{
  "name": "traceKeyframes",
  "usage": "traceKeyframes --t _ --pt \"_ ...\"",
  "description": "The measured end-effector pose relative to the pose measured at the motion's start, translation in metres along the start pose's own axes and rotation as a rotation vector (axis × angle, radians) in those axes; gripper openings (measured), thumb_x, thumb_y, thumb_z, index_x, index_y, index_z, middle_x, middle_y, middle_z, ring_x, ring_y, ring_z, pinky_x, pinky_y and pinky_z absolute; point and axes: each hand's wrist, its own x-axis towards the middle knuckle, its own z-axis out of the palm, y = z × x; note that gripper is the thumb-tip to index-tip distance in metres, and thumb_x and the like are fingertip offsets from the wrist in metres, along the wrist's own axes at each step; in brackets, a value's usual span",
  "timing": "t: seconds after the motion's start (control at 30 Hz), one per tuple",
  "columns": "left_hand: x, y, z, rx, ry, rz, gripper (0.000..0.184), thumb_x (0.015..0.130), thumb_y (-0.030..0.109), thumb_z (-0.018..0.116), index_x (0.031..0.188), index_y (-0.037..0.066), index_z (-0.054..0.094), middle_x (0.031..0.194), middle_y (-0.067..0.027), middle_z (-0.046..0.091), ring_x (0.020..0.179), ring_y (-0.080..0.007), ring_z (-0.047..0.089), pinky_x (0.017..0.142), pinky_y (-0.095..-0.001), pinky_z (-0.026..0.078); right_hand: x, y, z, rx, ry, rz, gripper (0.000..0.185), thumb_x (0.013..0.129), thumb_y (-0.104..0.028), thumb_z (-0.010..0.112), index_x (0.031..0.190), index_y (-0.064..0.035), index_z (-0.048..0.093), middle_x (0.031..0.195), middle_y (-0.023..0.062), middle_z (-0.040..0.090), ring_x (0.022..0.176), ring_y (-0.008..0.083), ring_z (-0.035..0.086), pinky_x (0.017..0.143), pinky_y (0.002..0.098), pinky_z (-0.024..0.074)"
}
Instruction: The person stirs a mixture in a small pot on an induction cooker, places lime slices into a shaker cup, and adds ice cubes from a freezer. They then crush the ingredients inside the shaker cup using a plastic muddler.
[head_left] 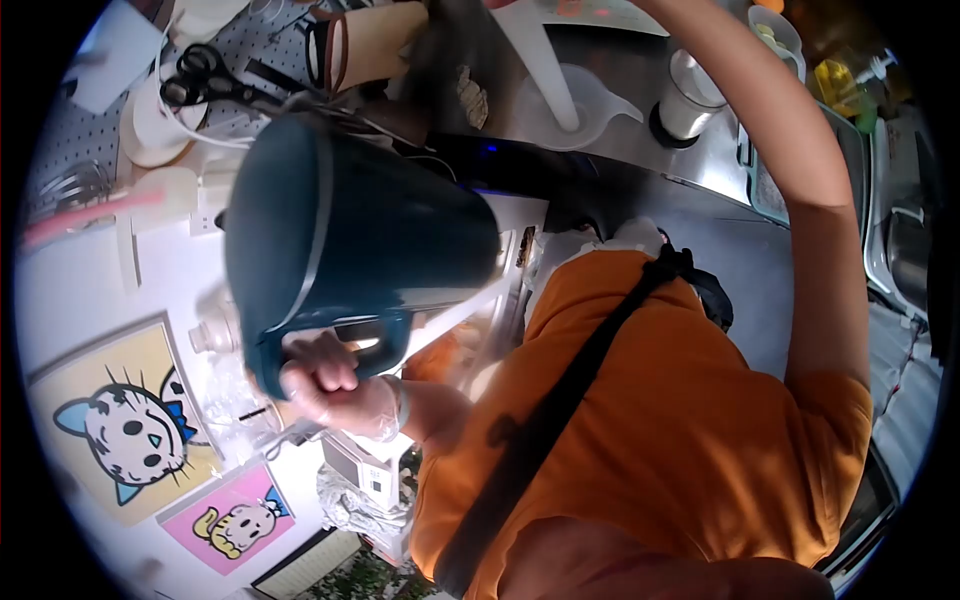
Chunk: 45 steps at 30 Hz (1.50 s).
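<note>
My left hand (340, 385), in a clear plastic glove, is closed around the handle of a large dark teal jug (400, 220). The jug is tilted onto its side in the air, close to the camera. My right arm reaches up and across to the top edge, where most of the hand is cut off. A bit of finger (497, 3) shows at the upper end of a long white stick (540, 60). The stick's lower end stands in a translucent measuring jug (590, 105) on the metal counter (640, 150).
A metal-and-clear canister (690, 95) stands right of the measuring jug. Black scissors (200, 80) and a whisk (75, 185) are at upper left, by a pegboard (100, 130). Cartoon pictures (130, 430) lie at lower left. A tray-like sink edge (770, 190) is at right.
</note>
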Motion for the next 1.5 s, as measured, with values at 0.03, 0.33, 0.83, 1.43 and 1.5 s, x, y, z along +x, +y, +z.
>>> traceKeyframes --t 0.03,0.33,0.83,1.43,1.5 --pt "-0.001 -0.005 0.006 0.037 0.033 -0.035 0.027 0.095 0.02 0.052 0.071 0.012 0.042 0.053 0.0034 0.037 0.039 -0.004 0.031 0.037 -0.0181 0.026 0.001 0.001 -0.003 0.008 -0.072 -0.017 0.039 0.068 -0.02 0.076 0.1 -0.0011 0.064 0.097 0.0186 0.064 0.095 0.0342 0.06 0.083 0.0392 0.0463" --pt "0.015 -0.04 0.065 0.222 -0.24 -0.334 0.025 0.084 0.016 0.06 0.098 -0.004 0.056 0.05 0.0015 0.042 0.04 -0.0052 0.037 0.04 -0.0188 0.027 0.018 0.006 -0.012 -0.022 -0.243 -0.025 0.041 0.068 0.0 0.059 0.108 -0.0043 0.066 0.1 0.0177 0.067 0.096 0.0312 0.062 0.08 0.0396 0.0483" --pt "0.041 -0.08 0.069 0.3 -0.409 -0.413 0.02 0.089 0.018 0.061 0.081 0.004 0.049 0.051 0.0019 0.042 0.041 -0.0066 0.037 0.041 -0.0202 0.029 0.034 0.016 -0.014 -0.198 -0.315 -0.097 0.032 0.07 0.001 0.058 0.099 -0.0078 0.071 0.096 0.0134 0.069 0.088 0.0277 0.064 0.074 0.0391 0.0505" --pt "0.029 -0.09 0.063 0.214 -0.286 -0.279 0.017 0.087 0.016 0.054 0.076 0.004 0.048 0.049 0.0015 0.038 0.043 -0.0058 0.036 0.043 -0.0198 0.028 -0.006 0.048 0.053 -0.019 0.417 -0.041 0.025 0.069 -0.017 0.069 0.082 0.0022 0.061 0.083 0.0219 0.061 0.088 0.0364 0.06 0.076 0.0431 0.0469" --pt "0.026 -0.087 0.066 0.2 -0.227 -0.248 0.03 0.089 0.016 0.051 0.061 0.008 0.043 0.048 0.0011 0.037 0.042 -0.0065 0.035 0.042 -0.0202 0.026 -0.008 0.045 0.052 0.234 0.548 0.122 0.029 0.068 -0.021 0.071 0.086 0.0003 0.062 0.086 0.0198 0.061 0.087 0.0354 0.059 0.076 0.0416 0.0468"
